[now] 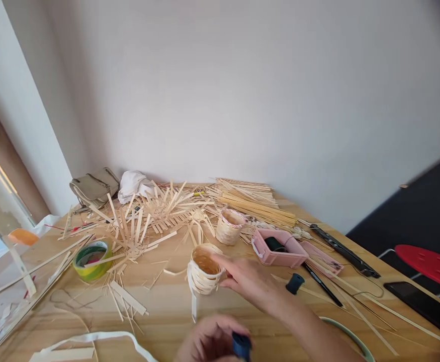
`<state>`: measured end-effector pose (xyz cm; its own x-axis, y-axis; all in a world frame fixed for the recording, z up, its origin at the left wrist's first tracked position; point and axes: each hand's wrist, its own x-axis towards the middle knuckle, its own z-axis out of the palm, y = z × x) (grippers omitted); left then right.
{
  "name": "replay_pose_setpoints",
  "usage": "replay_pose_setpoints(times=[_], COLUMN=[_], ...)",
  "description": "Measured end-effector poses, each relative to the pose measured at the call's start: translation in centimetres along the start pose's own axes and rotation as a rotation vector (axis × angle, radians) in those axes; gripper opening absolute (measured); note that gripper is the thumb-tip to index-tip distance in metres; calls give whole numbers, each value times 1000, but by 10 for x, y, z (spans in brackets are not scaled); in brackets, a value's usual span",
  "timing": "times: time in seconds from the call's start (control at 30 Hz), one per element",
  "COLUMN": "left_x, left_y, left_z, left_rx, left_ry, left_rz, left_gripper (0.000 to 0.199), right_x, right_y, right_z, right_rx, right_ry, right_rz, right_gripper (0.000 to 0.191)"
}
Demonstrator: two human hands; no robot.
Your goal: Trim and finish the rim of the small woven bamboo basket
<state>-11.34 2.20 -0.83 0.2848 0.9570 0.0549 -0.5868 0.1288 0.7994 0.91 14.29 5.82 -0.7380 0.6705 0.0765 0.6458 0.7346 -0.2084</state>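
A small woven basket (200, 274) of pale strips stands on the wooden table, its mouth facing up. A white ribbon-like strip (193, 301) hangs down its left side. My right hand (244, 279) reaches in from the right and pinches the basket's rim between thumb and fingers. Low in the picture, my left hand (214, 339) is closed around a dark blue spool (241, 346), partly cut off by the bottom edge. Another dark blue spool (294, 283) sits on the table right of my right hand. Behind the basket stands a second woven basket (230, 227) with a pinkish rim.
Loose strips (133, 236) spread over the left and back. A green-yellow tape roll (92, 260) lies at left. To the right are a pink crate (257, 247), a black pen (322, 285) and a phone (425, 306). Bundled sticks (257, 206) lie near the wall.
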Motion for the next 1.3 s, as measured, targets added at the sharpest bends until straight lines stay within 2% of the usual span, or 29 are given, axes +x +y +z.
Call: replay_pose_setpoints(times=[0.03,0.07,0.13,0.17,0.2,0.3,0.4,0.5,0.6,0.7,0.83,0.93,1.0,1.13,1.3], left_x=[-2,-2,3,7,11,24,32,39,45,50,54,53,50,46,49], left_y=[9,19,33,37,38,32,19,10,2,-4,-6,-2,2,5,1], left_z=[6,11,19,22,25,35,47,58,65,69,73,71,68,59,56], left_rx=[-45,-73,-108,-115,-114,-106,-103,-94,-89,-59,-1,45,113,323,434], left_ry=[87,178,308,348,383,399,369,343,335,324,318,328,361,474,395], left_rz=[76,139,191,227,254,296,302,302,278,253,218,215,221,231,155], left_gripper=[31,26,26,26,26,26,27,26,23,22,27,39,38,35,33], right_x=[-5,-13,-32,-43,-54,-81,-95,-99,-99,-99,-99,-102,-105,-109,-108], right_y=[-1,-2,-3,-4,-5,-10,-13,-11,-6,0,9,15,18,20,16], right_z=[-6,-12,-21,-24,-25,-20,-8,3,11,17,21,21,19,15,13], right_rx=[63,147,314,396,480,756,970,1161,1439,1594,1580,1412,1254,1006,819], right_ry=[44,91,228,257,269,232,269,323,312,350,475,595,656,679,655], right_rz=[0,3,51,74,96,129,164,195,220,269,268,293,304,250,165], right_gripper=[47,49,30,17,14,19,19,29,38,34,23,17,13,9,9])
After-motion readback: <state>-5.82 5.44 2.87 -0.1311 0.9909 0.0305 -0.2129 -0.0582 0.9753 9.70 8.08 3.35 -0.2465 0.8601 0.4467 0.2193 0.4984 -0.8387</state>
